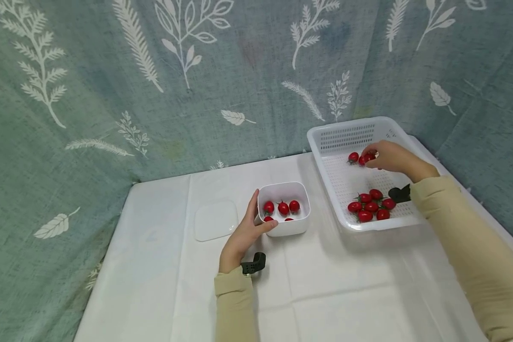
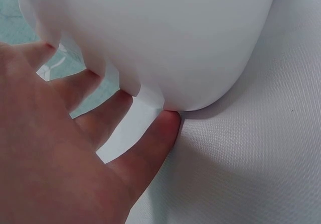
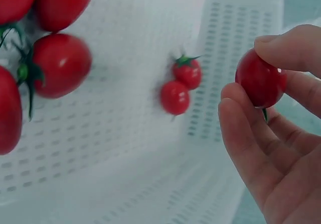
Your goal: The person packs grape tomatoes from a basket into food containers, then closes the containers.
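My left hand (image 1: 244, 233) holds a small square white container (image 1: 288, 229), its thumb at the near rim and its fingers along the left side. In the left wrist view, the fingertips (image 2: 168, 121) touch the container wall (image 2: 165, 38). Inside it lie several red cherry tomatoes (image 1: 283, 208). Over the white perforated basket (image 1: 337, 183), my right hand (image 1: 391, 156) pinches one cherry tomato (image 3: 258, 78) between thumb and fingers. Below it, two cherry tomatoes (image 3: 175, 97) lie close together on the basket floor. A cluster of several more tomatoes (image 1: 371, 207) rests at the basket's near end.
A translucent square lid (image 1: 215, 220) lies flat on the white tablecloth (image 1: 158, 266), left of the container. Behind the table hangs a green-blue curtain (image 1: 248, 71) with white leaf prints. The basket's raised walls surround the right hand's area.
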Demonstrator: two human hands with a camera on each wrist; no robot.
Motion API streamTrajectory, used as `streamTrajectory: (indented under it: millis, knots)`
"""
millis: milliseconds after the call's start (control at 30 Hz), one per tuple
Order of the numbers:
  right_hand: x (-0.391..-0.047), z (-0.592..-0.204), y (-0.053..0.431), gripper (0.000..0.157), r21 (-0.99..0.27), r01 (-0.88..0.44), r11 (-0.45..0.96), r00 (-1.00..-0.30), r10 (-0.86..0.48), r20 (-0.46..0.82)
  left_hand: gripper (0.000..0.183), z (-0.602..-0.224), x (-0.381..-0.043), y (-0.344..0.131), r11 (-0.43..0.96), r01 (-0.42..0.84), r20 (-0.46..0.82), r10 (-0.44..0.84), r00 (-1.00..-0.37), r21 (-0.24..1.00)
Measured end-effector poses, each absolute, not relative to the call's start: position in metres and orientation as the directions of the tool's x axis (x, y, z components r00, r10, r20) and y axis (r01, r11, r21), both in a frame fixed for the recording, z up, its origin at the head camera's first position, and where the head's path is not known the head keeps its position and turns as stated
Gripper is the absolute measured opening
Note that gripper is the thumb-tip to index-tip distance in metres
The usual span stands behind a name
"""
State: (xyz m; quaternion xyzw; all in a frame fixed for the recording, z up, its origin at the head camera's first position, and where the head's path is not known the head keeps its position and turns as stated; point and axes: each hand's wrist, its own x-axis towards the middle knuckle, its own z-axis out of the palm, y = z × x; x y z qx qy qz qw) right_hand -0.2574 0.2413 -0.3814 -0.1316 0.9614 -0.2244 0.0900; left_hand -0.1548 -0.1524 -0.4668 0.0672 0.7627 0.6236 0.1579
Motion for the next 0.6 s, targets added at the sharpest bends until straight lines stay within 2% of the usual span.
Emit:
streamTrajectory:
  millis: [300, 600]
  knots:
    - [-0.249, -0.362, 0.228, 0.036, -0.452, -0.274, 0.849, -0.939, -0.337, -0.065, 0.091, -0.445, -0.144, -0.151, 0.220, -0.089, -0.160, 0.331, -0.930, 0.971]
    - [-0.235, -0.349, 0.211, 0.035, -0.443, -0.348, 0.826, -0.924, -0.383, 0.012, 0.090, -0.466, -0.153, -0.152, 0.198, -0.087, -0.146, 0.302, -0.942, 0.976]
